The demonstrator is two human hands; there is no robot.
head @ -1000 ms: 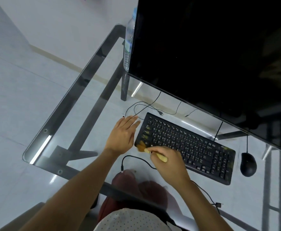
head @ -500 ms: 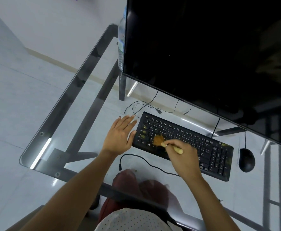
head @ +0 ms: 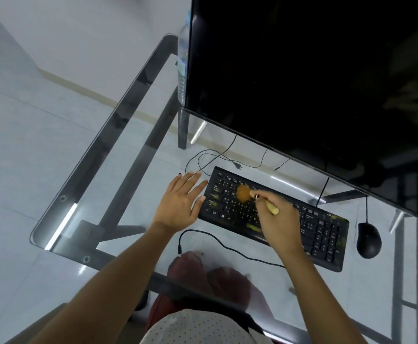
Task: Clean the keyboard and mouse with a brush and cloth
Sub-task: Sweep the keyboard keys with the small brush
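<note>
the right hand (head: 281,220) pinches a wooden-handled brush (head: 252,196), its orange bristles on the upper-left keys of the black keyboard (head: 324,232). the left hand (head: 181,203) lies flat, fingers spread, apparently touching the keyboard's left edge. the mouse (head: 368,240) sits just right of it on the glass desk (head: 98,155).

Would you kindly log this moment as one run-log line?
step: brushing keyboard | right hand: holds brush on upper-left keys | left hand: flat, steadying left edge | mouse: untouched

Mouse (head: 368,240) right of keyboard (head: 322,232) — apart
</note>
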